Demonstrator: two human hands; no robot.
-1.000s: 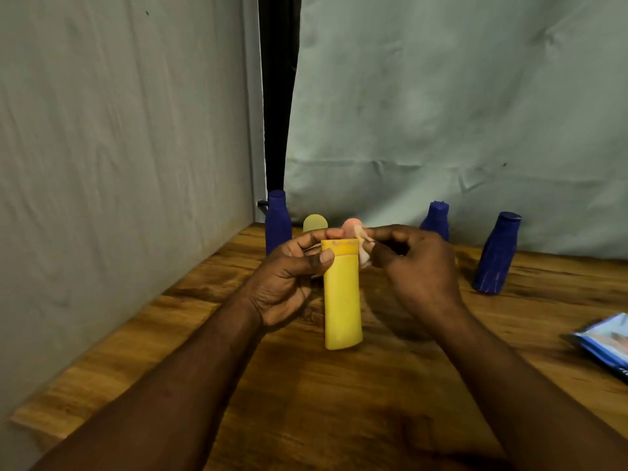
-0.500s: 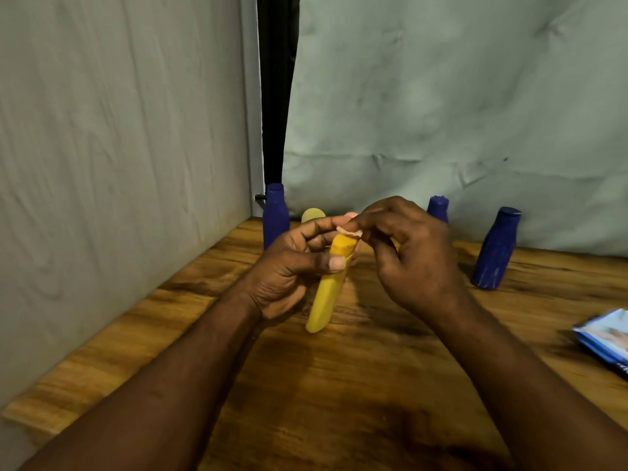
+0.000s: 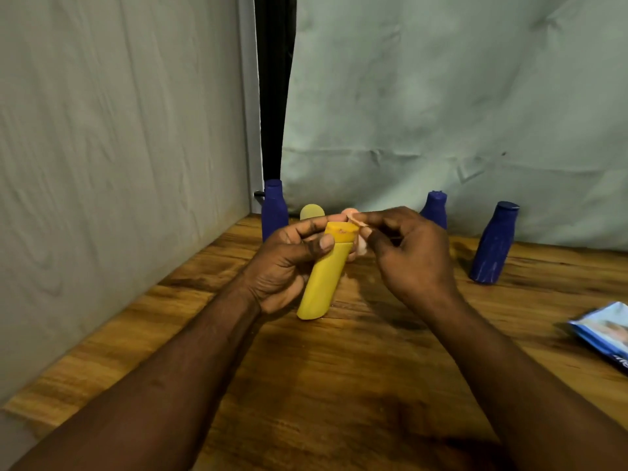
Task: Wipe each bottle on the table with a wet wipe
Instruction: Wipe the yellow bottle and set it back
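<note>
Spanning foreground, wooden table (image 3: 339,402); pale sheets (image 3: 441,96) draped behind, dark gap (image 3: 273,96) between.

A creased pale green cloth (image 3: 441,96) hangs beyond the right hand (image 3: 411,256). A grey-white wall (image 3: 119,147) stands to the left of the left hand (image 3: 282,266). Between wall and cloth, beyond the left hand, runs a black upright gap (image 3: 273,96). Well right of the right hand lies a blue-and-white packet (image 3: 605,331), cut by the frame edge.
</note>
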